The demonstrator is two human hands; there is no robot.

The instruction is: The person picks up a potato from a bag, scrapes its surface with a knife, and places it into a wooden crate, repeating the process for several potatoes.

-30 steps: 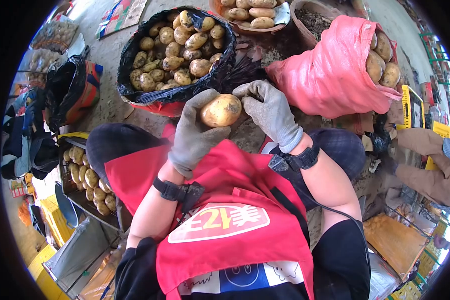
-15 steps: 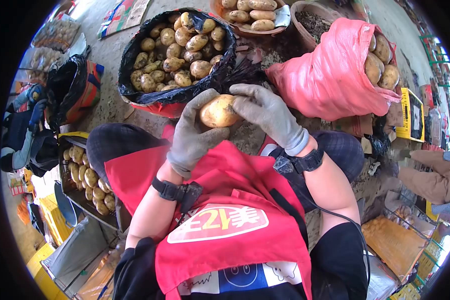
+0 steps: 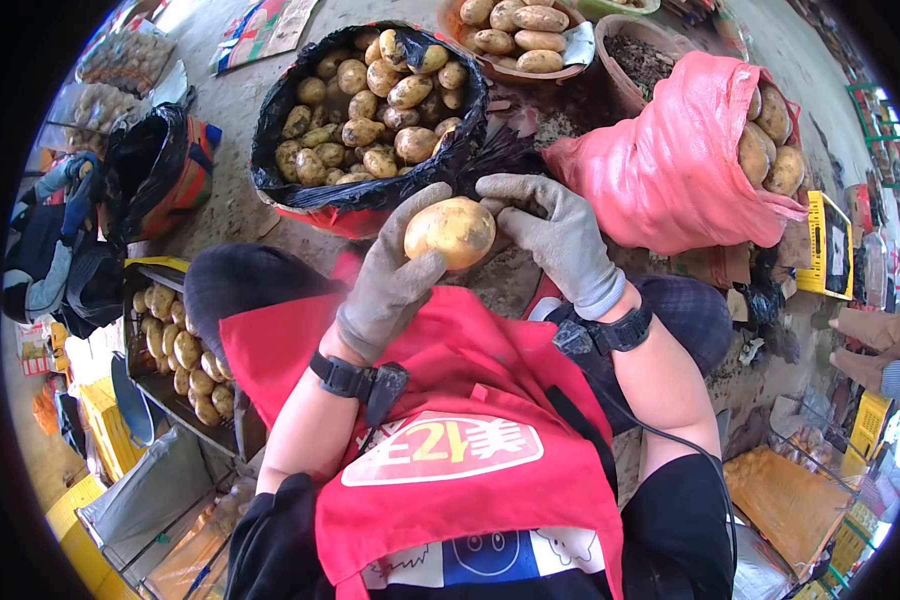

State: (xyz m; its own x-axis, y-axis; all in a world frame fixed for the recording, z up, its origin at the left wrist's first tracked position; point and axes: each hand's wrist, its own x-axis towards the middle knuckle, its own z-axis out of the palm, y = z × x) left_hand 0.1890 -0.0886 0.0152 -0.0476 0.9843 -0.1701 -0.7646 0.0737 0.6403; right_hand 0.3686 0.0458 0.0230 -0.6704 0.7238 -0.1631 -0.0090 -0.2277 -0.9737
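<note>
— What's in the hands?

— One round, yellow-brown potato (image 3: 450, 231), held up over the lap. The left hand (image 3: 390, 280), in a grey knit glove, cups it from below and from the left, thumb curled up along its side. The right hand (image 3: 560, 240), gloved the same, is spread loosely, its fingertips (image 3: 495, 187) touching the potato's upper right edge.

— So both are on it?

— Yes, but the left carries it; the right only rests fingers there. A black strap sits on each wrist, and a red apron with yellow lettering (image 3: 450, 430) covers the knees beneath.

— And around them?

— Just beyond the potato stands a black plastic-lined basket heaped with small potatoes (image 3: 370, 110). To the right lies a pink mesh sack (image 3: 670, 160), big potatoes showing at its open mouth. Further back there's a shallow orange bowl of potatoes (image 3: 520, 30). Low on the left, a dark wire crate of potatoes (image 3: 175, 350) sits beside the knee. At the far right edge, another person's hand (image 3: 865, 330) shows.
</note>
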